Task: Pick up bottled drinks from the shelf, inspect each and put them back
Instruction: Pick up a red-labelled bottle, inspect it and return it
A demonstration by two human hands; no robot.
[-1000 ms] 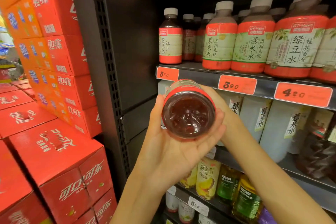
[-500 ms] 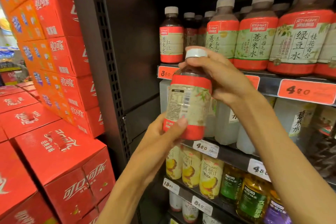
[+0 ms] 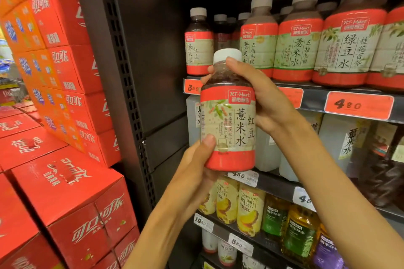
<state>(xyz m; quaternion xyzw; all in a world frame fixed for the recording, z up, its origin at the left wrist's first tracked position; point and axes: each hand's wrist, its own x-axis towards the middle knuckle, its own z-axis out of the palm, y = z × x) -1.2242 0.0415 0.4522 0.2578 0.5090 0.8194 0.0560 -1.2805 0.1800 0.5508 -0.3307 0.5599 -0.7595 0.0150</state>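
A bottle (image 3: 228, 116) of dark red-brown drink, white-capped and wrapped in a red-and-cream label, is shown held upright in front of the shelf (image 3: 349, 96), off its row and between the two hands. The front of the label, with its large printed characters, is turned toward the camera. The right hand (image 3: 260, 98) is clamped round the shoulder and neck just under the cap, fingers curled behind and thumb across the front. The left hand (image 3: 196, 172) is closed on the base, its thumb pressed on the lower edge of the label and its fingers hidden beneath.

A second earlier the bottle was tipped so that its underside faced the camera; half a second earlier it had been righted with the back panel of small print in view. It has since been rotated about its own axis to show the front face. Base, back and front have thus each been presented, so the inspection of this bottle is judged nearly complete, with the return to the shelf as the likely remaining step.

Behind the held bottle, a matching small bottle (image 3: 198, 41) stands at the left end of the row, with larger bottles (image 3: 295, 37) of the same brand to its right. Orange price tags (image 3: 358, 105) are fixed along the shelf edge. Juice bottles (image 3: 249, 212) occupy a lower shelf, and stacked red cartons (image 3: 65, 192) fill the left of the view.
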